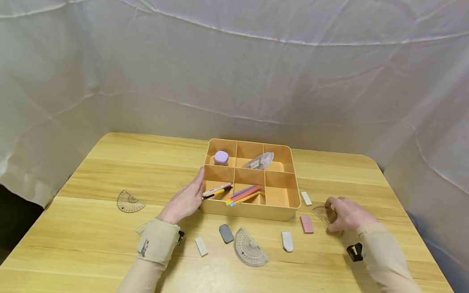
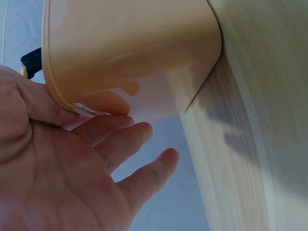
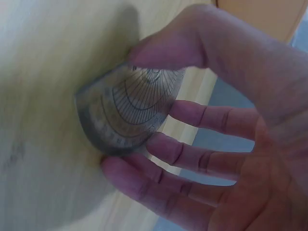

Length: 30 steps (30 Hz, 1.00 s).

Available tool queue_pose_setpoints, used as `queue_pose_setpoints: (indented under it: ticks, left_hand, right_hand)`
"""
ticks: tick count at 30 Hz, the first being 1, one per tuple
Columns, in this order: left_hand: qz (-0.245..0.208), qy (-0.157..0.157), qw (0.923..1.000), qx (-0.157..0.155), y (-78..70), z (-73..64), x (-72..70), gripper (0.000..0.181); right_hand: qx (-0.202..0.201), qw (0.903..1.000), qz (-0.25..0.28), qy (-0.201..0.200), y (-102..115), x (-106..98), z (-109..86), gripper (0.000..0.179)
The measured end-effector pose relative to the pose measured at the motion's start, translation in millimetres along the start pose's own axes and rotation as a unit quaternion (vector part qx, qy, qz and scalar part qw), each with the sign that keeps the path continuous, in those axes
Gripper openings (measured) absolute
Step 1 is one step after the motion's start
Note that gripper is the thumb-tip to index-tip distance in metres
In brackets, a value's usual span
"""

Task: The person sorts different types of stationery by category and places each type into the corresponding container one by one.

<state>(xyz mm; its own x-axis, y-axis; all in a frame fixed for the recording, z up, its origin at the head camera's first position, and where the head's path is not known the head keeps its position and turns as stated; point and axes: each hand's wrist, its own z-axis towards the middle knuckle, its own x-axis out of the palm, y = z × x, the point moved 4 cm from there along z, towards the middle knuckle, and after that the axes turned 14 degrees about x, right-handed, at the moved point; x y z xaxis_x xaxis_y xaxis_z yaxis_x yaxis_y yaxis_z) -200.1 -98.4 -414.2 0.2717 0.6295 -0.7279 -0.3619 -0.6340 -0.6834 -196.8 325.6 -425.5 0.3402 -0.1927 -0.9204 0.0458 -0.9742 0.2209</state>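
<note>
My left hand point(image 1: 184, 199) is at the left wall of an orange six-compartment organizer box point(image 1: 246, 211). In the left wrist view its thumb lies at the rim, the nearest fingers are against the outer wall, and another finger stands away from it. To the right of the box, my right hand point(image 1: 349, 214) holds a clear protractor point(image 3: 139, 103) by its edges, thumb on one side and fingertips along the curved edge. One side of that protractor is tilted close over the wooden table. A pink eraser point(image 1: 306, 224) and a white eraser point(image 1: 306, 198) lie near this hand.
Pens point(image 1: 217, 190), colored pencils point(image 1: 245, 194), a purple-lidded round item point(image 1: 221, 158) and a clear plastic item point(image 1: 259, 160) are in the box. In front lie a large protractor point(image 1: 249, 248), a grey eraser point(image 1: 226, 234) and white erasers point(image 1: 201, 246). Another protractor point(image 1: 130, 202) lies left.
</note>
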Motion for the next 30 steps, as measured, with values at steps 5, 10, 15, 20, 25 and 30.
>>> queue_pose_setpoints:
  ticks: [5,10,15,20,25,30]
  left_hand:
    - [-0.001,0.0,1.0,-0.004,0.7,0.2,0.3,0.059]
    - [0.001,0.0,1.0,-0.006,1.0,0.7,0.5,0.059]
    - [-0.001,0.0,1.0,-0.005,0.4,0.9,0.5,0.059]
    - [-0.002,-0.002,1.0,-0.002,0.5,1.4,0.4,0.059]
    - [0.0,-0.003,1.0,-0.002,0.4,1.3,0.3,0.059]
    - [-0.005,-0.005,1.0,-0.001,0.1,1.3,0.3,0.059]
  right_hand:
    - [-0.002,0.9998,-0.018,0.002,0.7,-1.7,1.1,0.056]
    - [-0.003,1.0,-0.006,0.0,1.0,-2.3,1.0,0.051]
    - [-0.004,0.9999,-0.004,-0.016,1.8,-5.4,2.0,0.055]
    - [-0.009,0.9975,-0.022,-0.066,7.5,-18.4,5.4,0.066]
    - [-0.054,0.9902,-0.032,-0.124,21.4,-43.1,11.2,0.059]
    - [-0.07,0.9848,-0.035,-0.155,39.2,-69.8,18.8,0.06]
